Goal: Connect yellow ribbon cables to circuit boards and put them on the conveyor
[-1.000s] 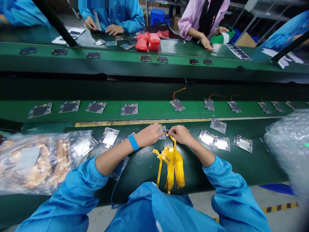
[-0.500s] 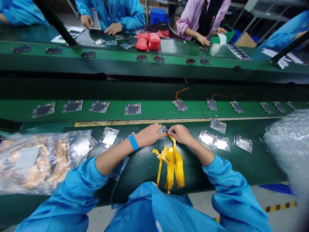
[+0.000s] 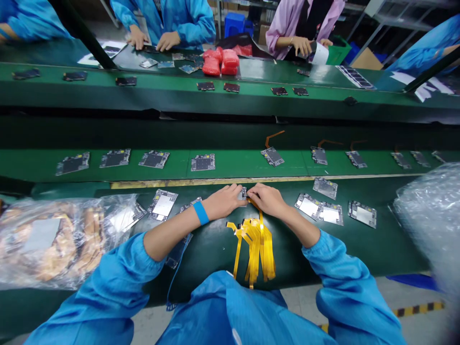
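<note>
My left hand (image 3: 225, 201), with a blue strap round the wrist, grips a small circuit board (image 3: 243, 193) at the bench's far edge; its fingers cover most of the board. Against the board's right edge, my right hand (image 3: 266, 198) has its fingers closed on the end of a yellow flex cable (image 3: 261, 220). The joint between cable and board is hidden by the fingertips. That cable runs down onto a pile of yellow flex cables (image 3: 254, 254) lying just below my hands.
Boards with white labels (image 3: 163, 205) lie left, others (image 3: 309, 206) right. A plastic bag of copper-coloured parts (image 3: 46, 239) sits left, bubble wrap (image 3: 431, 211) right. Beyond the bench, a green belt (image 3: 237, 165) carries boards, some with cables. Co-workers sit across a second belt (image 3: 165, 88).
My right fingers have closed in toward the board, and the thin grey tool seen at their tips is now hidden. Near-belt boards have shifted right, far-belt boards left. A co-worker's hand has lifted.
</note>
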### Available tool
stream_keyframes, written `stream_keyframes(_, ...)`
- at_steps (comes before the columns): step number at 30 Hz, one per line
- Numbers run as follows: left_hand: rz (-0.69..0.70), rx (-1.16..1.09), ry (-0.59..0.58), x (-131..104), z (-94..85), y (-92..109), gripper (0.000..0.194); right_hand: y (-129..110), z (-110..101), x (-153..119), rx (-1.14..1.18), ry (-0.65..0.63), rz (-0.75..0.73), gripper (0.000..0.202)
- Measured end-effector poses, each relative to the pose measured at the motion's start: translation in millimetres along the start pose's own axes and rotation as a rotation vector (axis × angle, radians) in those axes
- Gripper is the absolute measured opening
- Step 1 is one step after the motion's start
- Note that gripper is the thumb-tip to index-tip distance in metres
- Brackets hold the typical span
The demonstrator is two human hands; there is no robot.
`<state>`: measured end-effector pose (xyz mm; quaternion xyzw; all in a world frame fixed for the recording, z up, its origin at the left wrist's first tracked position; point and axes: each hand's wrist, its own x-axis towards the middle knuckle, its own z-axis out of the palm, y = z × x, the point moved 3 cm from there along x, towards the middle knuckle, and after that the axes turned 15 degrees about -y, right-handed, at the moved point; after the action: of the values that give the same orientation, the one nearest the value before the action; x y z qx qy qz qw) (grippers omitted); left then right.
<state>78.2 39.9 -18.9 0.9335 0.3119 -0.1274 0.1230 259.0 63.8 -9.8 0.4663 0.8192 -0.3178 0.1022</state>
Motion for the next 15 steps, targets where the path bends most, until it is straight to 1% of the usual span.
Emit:
stream_keyframes(2, 0.002, -0.005, -0.003, 0.2, 0.2, 0.0, 0.036, 0.7, 2.8, 3.0, 0.022, 0.0, 0.003, 0.017)
stream_keyframes(5, 0.0, -0.002, -0.011, 0.4, -0.3, 0.3, 0.037, 3.8, 6.1, 6.9, 0.024, -0.005, -0.003, 0.01)
stream_keyframes(12, -0.011, 0.054, -0.046, 0.8, -1.7, -0.1, 0.04, 10.2, 7.6, 8.1, -0.014, -0.02, -0.009, 0.01)
stream_keyframes(15, -0.024, 0.041, -0.029, 0.6, -2.0, -1.9, 0.05, 16.2, 11.7, 4.8, 0.07, 0.042, -0.018, 0.013)
